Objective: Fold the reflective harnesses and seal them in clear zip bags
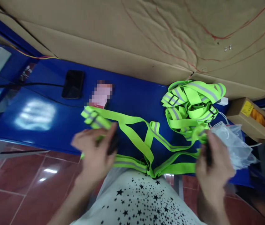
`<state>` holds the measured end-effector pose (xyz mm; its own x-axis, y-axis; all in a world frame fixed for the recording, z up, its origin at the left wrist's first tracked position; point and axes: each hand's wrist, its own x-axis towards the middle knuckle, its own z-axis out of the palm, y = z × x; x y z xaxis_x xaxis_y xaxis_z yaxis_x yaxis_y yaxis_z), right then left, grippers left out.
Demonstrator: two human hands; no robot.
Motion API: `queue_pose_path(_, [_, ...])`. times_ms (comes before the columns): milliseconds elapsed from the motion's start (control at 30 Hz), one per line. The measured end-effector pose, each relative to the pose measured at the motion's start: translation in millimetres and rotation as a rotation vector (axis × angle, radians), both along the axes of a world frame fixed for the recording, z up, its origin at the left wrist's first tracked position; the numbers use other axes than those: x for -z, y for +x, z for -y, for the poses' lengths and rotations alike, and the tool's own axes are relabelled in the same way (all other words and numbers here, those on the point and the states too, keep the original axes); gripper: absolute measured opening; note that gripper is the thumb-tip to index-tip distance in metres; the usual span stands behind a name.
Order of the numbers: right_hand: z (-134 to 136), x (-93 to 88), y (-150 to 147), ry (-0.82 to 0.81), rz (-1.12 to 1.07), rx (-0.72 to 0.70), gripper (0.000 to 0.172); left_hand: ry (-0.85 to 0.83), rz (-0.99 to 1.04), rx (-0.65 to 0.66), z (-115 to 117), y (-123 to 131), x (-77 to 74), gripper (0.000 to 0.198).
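A neon yellow-green reflective strap vest with grey stripes stretches between my two hands, over the front edge of the blue table. My left hand is closed on the vest's left end; a dark piece, possibly a buckle, shows blurred by the thumb. At the other end, the fingers of my right hand are wrapped round the strap and another dark, blurred piece. Just beyond the right hand lies a heap of similar reflective straps with black buckles. The lower strap loops hang close against my star-patterned shirt.
Clear plastic bags lie beside my right hand, near an open cardboard box with something orange inside. On the blue table are a black phone-like device and a blurred-out pink item. A cardboard-covered panel with red wires backs the table.
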<state>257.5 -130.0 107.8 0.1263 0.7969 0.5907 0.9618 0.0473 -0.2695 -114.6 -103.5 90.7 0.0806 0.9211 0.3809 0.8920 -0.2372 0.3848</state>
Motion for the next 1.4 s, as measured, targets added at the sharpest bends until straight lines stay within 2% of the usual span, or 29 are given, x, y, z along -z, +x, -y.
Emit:
queue_pose_path(33, [-5,7.2,-17,-0.083,-0.002,-0.139,0.074,0.038,-0.051,0.057,0,16,5.2,0.055])
queue_pose_path(100, [-15,14.8,-51,-0.205,0.018,-0.287,0.084,0.078,-0.13,0.215,-5,53,11.5,0.06])
queue_pose_path(167, [-24,16.9,-77,-0.249,0.009,-0.334,0.087,0.09,-0.124,0.35,-13,86,12.6,0.059])
queue_pose_path(267, [-36,18.9,-93,-0.23,-0.023,-0.305,0.087,0.0,-0.155,0.38,-28,114,8.2,0.059])
queue_pose_path(467, [-52,27.5,-86,-0.191,-0.042,-0.21,0.086,-0.112,-0.275,0.317,-46,124,0.3,0.069])
queue_pose_path(600, [-60,31.0,-91,-0.216,-0.013,-0.164,0.085,-0.143,-0.28,0.313,-49,128,5.4,0.073])
queue_pose_path(700, [-66,31.9,-93,-0.222,-0.016,-0.165,0.085,-0.143,-0.23,0.257,-50,129,10.9,0.072])
queue_pose_path(800, [-72,28.2,-94,-0.207,0.004,-0.166,0.082,-0.133,-0.224,0.212,-55,127,7.9,0.074])
queue_pose_path(933, [-91,13.3,-101,-0.181,0.109,-0.128,0.077,-0.04,-0.3,0.22,-75,125,-15.2,0.075])
queue_pose_path(1100, [-125,-17.6,-110,-0.127,0.173,-0.144,0.071,0.058,-0.33,0.213,-111,134,-50.1,0.064])
queue_pose_path(1167, [-133,-33.1,-107,-0.15,0.141,-0.248,0.074,0.09,-0.258,0.238,-122,135,-59.6,0.062])
queue_pose_path(1300, [-133,-65.9,-81,-0.289,0.007,-0.562,0.092,0.122,-0.041,0.382,-136,121,-71.7,0.073])
queue_pose_path(1400, [-130,-84.1,-59,-0.303,-0.07,-0.675,0.104,0.16,0.022,0.491,-140,108,-78.2,0.07])
